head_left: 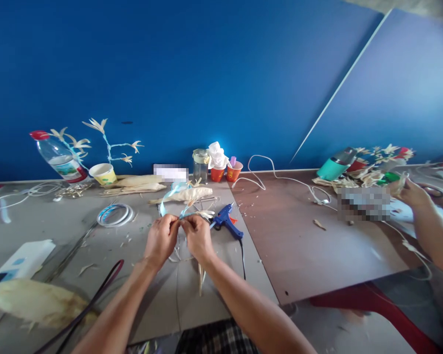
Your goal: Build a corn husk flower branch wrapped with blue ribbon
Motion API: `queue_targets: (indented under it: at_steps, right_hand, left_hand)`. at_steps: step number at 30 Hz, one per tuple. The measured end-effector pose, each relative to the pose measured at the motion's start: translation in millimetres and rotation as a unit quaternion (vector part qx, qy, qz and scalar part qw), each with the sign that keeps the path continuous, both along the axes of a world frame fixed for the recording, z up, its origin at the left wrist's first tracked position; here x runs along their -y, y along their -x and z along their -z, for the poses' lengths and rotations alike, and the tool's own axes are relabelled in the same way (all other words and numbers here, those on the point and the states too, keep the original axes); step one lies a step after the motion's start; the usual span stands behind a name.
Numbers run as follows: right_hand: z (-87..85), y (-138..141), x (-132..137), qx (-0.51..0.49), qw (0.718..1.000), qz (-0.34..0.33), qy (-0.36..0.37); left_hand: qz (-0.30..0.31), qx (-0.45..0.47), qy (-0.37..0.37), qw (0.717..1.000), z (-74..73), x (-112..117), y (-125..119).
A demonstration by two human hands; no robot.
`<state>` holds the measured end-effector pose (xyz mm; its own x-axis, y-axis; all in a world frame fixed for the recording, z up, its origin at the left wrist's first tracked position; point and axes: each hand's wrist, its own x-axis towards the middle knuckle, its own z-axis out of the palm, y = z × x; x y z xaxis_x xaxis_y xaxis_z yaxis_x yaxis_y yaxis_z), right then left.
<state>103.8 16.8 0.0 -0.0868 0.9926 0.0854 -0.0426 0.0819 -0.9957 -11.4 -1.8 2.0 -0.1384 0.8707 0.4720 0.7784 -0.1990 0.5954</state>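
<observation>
My left hand point(162, 238) and my right hand point(199, 239) meet fingertip to fingertip above the middle of the table. Both are closed in a pinch on a light blue ribbon point(163, 203), which loops up behind the left fingers. Pale husk petals point(206, 214) show just past my right knuckles; whether they belong to the held piece I cannot tell. To the right of my right hand lies a blue glue gun point(228, 222). A dried corn husk point(190, 195) rests behind the hands.
At the left stand a tilted plastic bottle point(64, 164), a paper cup point(102, 173) and blue-wrapped flower stems point(109, 142). A ribbon roll point(114, 215) lies nearer. Behind are a jar point(200, 164) and red cups point(234, 171). Another person's hand point(415, 194) works at the right.
</observation>
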Motion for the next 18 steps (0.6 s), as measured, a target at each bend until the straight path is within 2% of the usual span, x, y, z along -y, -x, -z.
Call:
queue_targets:
  at_steps: [7,10,13,18]
  right_hand:
    - [-0.7,-0.1,8.6,0.071,0.992,0.066,-0.081]
    - [2.1,2.4,7.7,0.040,0.995,0.074,-0.046]
    - [4.8,4.0,5.0,-0.038,0.997,0.068,0.007]
    - [2.1,2.7,0.0,-0.170,0.981,0.044,0.080]
  left_hand:
    - [0.033,-0.115,-0.066,0.991,2.6,2.2,-2.5]
    - [0.043,-0.134,-0.065,0.988,1.1,4.3,-6.2]
    - [0.055,-0.127,-0.066,0.988,2.1,5.8,-11.3]
    - [0.077,-0.063,-0.074,0.992,6.0,6.9,-18.7]
